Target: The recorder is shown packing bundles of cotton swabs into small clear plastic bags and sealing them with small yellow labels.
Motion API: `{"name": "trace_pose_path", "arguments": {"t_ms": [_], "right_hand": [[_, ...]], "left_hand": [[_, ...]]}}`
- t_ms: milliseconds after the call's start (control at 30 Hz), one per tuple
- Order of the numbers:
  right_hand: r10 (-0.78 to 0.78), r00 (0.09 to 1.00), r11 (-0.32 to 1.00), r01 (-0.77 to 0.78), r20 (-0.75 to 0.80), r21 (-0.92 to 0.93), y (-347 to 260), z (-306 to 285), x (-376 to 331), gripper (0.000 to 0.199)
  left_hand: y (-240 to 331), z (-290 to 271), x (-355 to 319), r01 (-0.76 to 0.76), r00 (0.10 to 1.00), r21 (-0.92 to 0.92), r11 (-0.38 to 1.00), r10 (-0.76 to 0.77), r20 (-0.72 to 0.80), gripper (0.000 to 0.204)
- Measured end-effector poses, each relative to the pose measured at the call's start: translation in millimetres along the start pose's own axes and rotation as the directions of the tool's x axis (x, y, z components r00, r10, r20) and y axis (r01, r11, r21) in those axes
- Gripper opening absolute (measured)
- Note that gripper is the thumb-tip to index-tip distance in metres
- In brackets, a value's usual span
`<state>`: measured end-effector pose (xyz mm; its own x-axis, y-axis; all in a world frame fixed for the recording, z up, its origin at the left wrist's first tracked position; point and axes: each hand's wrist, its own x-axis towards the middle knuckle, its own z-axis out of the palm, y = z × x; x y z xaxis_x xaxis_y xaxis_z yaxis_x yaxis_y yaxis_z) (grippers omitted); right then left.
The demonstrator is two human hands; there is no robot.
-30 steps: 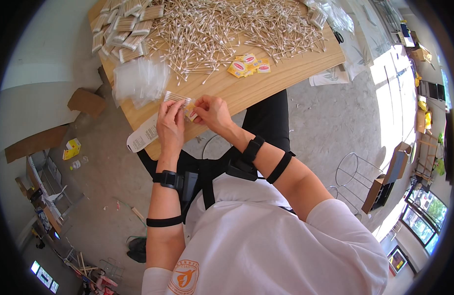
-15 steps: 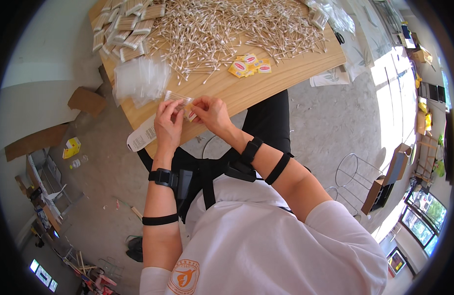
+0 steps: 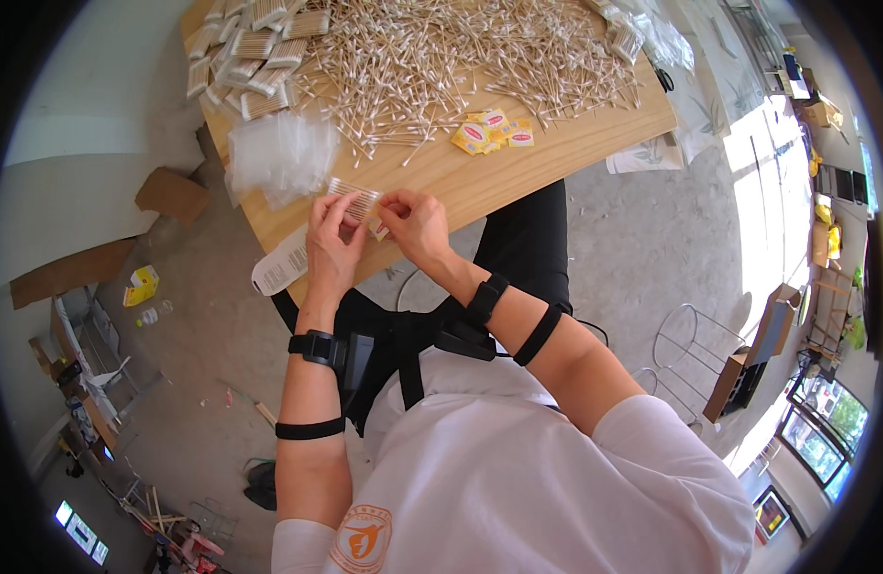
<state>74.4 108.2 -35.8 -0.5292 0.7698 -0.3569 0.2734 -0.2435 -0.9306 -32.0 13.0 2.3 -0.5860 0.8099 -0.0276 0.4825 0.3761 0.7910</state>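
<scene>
In my left hand (image 3: pixel 332 239) is a small clear bag of cotton swabs (image 3: pixel 357 198), with the swabs lined up side by side. The fingers close on it near the front edge of the table. My right hand (image 3: pixel 418 228) is pinched at the bag's right end. Just under those fingertips shows a small yellow-and-white card (image 3: pixel 380 231); what exactly they grip is hidden. Beside my left wrist lies a white printed strip (image 3: pixel 282 263), at the table corner. A stack of clear plastic bags (image 3: pixel 279 158) lies beyond my left hand.
Loose cotton swabs (image 3: pixel 403 72) are heaped across the far part of the wooden table (image 3: pixel 547 153). Bundled swab packs (image 3: pixel 260 57) pile up at the far left. Several yellow cards (image 3: pixel 494 132) lie right of centre. Black scissors (image 3: pixel 663 80) are at the right edge.
The view has shifted slightly, moving the table a little right and down. My right fingertips have moved slightly relative to the card, while my left hand keeps the bag of cotton swabs.
</scene>
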Motion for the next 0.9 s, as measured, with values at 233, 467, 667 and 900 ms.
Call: {"name": "trace_pose_path", "arguments": {"t_ms": [233,467,667,900], "right_hand": [[-0.001,0.999,1.000,0.000,0.046,0.018,2.4,-6.0,1.6,0.012],[-0.016,0.999,0.997,0.019,0.035,-0.076,-2.2,-6.1,1.0,0.013],[-0.034,0.999,0.990,0.031,-0.021,-0.138,-3.0,-2.7,1.8,0.017],[-0.037,0.999,0.990,0.036,0.002,0.135,-5.1,-5.5,1.8,0.015]], "left_hand": [[10.8,-21.6,10.0,-0.276,0.959,0.335,0.901,0.233,0.161,0.057],[2.7,-27.1,22.6,-0.360,0.928,0.338,0.870,0.294,0.230,0.055],[1.6,-26.4,22.8,-0.337,0.935,0.315,0.887,0.275,0.225,0.054],[1.4,-26.7,20.9,-0.322,0.941,0.290,0.901,0.269,0.206,0.053]]}}
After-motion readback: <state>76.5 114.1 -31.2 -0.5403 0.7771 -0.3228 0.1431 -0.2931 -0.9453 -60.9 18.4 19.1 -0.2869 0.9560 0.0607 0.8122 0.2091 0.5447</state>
